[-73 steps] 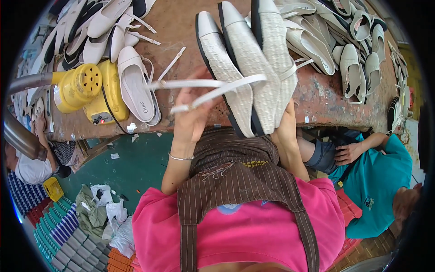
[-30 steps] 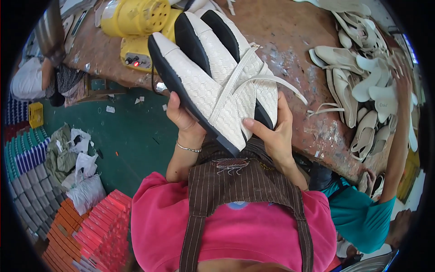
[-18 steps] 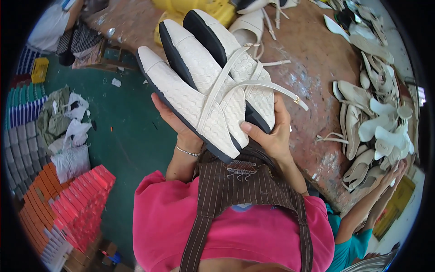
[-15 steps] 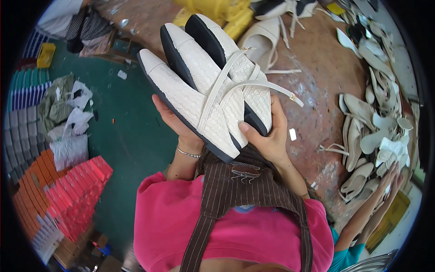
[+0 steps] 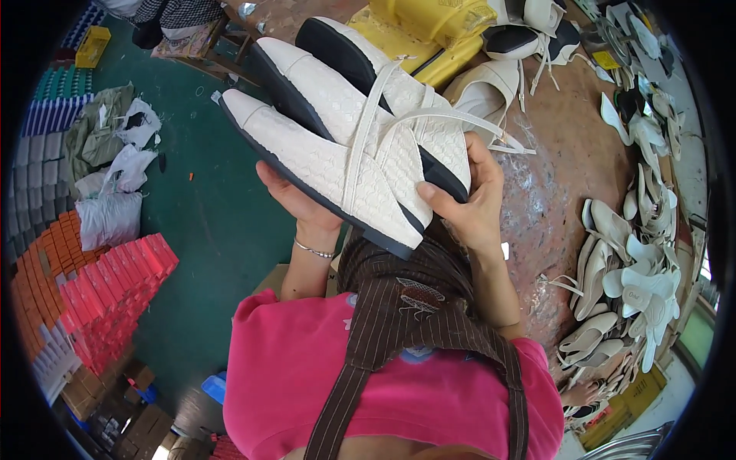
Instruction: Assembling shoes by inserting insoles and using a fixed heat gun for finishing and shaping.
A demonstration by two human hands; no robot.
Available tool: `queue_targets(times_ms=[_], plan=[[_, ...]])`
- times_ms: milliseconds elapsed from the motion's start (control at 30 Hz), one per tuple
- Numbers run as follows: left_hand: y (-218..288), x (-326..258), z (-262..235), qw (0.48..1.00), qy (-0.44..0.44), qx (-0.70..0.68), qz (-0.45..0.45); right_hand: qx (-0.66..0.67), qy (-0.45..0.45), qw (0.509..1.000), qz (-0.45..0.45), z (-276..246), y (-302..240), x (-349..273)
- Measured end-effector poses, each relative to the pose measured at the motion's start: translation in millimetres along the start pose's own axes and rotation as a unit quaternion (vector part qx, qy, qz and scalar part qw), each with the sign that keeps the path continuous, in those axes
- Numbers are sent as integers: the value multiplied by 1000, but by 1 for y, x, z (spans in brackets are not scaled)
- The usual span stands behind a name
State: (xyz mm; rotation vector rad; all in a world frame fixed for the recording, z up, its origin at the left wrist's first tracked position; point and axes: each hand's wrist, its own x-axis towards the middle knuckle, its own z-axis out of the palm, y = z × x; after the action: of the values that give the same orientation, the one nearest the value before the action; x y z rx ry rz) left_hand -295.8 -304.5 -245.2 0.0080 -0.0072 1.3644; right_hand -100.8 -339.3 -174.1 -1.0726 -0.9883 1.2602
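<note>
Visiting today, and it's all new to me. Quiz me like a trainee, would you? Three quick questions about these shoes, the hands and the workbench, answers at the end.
1. True or false: the held shoes have white soles.
2. Fill in: the hand with a bracelet at its wrist is the person's ___ hand.
3. What colour is the device on the workbench? A) red B) green C) yellow

Key: 1. False, they are black. 2. Left. 3. C

off-white shoes (image 5: pixel 314 161) with woven-pattern uppers (image 5: pixel 399 172) at frame centre, black soles (image 5: pixel 285 93), brown apron (image 5: pixel 383 330) with pale pinstripes, pink shirt (image 5: pixel 287 368) at lower centre, yellow machine (image 5: pixel 433 29) at upper centre, green floor (image 5: pixel 215 222) at left, coral-red stack (image 5: pixel 119 287) at lower left, reddish-brown tabletop (image 5: pixel 563 172) at right
</note>
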Motion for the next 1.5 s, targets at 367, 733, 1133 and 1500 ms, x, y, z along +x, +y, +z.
queue_targets(times_ms=[367,733,1133,1500], plan=[[3,-4,-23,993,56,-83,-59,-68,47,996,-41,-16,5,2],[-9,24,0,999,26,34,-23,-33,28,999,25,-5,18,-9],[44,79,33,928,143,268,217,-42,-6,998,47,-35,38,-2],[37,133,82,901,161,291,277,-101,173,974,106,-107,72,-34]])
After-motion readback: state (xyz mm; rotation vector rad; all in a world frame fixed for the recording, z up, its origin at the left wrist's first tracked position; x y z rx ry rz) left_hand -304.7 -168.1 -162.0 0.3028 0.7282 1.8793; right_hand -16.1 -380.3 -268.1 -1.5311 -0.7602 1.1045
